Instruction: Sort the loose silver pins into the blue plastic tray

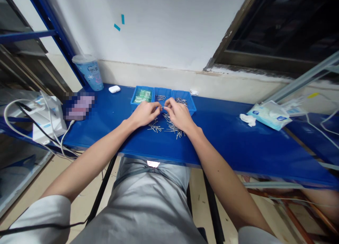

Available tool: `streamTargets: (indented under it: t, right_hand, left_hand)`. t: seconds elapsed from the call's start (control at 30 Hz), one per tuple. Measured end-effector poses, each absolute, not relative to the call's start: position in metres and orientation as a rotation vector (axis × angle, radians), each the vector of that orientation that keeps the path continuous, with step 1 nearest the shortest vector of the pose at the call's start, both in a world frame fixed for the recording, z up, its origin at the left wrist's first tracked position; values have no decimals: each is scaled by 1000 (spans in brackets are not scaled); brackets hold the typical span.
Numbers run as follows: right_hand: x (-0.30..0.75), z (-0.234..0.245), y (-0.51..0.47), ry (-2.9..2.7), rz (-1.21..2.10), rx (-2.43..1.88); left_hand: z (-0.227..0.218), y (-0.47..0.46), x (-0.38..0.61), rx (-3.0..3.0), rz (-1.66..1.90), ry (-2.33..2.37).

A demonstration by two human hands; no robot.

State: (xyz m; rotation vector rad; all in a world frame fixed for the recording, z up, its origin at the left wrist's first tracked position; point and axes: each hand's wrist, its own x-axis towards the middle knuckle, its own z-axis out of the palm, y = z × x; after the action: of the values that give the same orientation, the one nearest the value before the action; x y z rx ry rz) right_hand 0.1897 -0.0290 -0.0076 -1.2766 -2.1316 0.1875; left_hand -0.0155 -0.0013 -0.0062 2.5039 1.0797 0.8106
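My left hand (144,114) and my right hand (180,115) meet above the blue table (225,138), fingertips almost touching. Both are closed in a pinch, with a thin metal pin (163,107) running between them; its ends are hidden by the fingers. Below the left hand lies a small loose pile of metal pins (155,126). A larger pile of similar pins (173,126) is partly covered by the right hand. Just behind the hands stand three joined blue bins: the left bin (134,95) holds greenish-white small pieces, the middle bin (167,91) and right bin (192,102) hold metal pins.
At the left are a patterned cup (91,74), a white earbud case (114,89), a blurred-out phone (81,106) and a power strip (49,120) with cables. Toward the right lie a crumpled tissue (248,120) and a tissue pack (270,115). A wall rises behind.
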Motion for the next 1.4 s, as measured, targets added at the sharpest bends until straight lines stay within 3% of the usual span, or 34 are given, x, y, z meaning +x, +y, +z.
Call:
streamTargets:
  t: [1.4]
  right_hand:
    - [190, -6, -30, -2129, 247, -1262]
  left_hand:
    - [-6, -2, -16, 2506, 829, 1048]
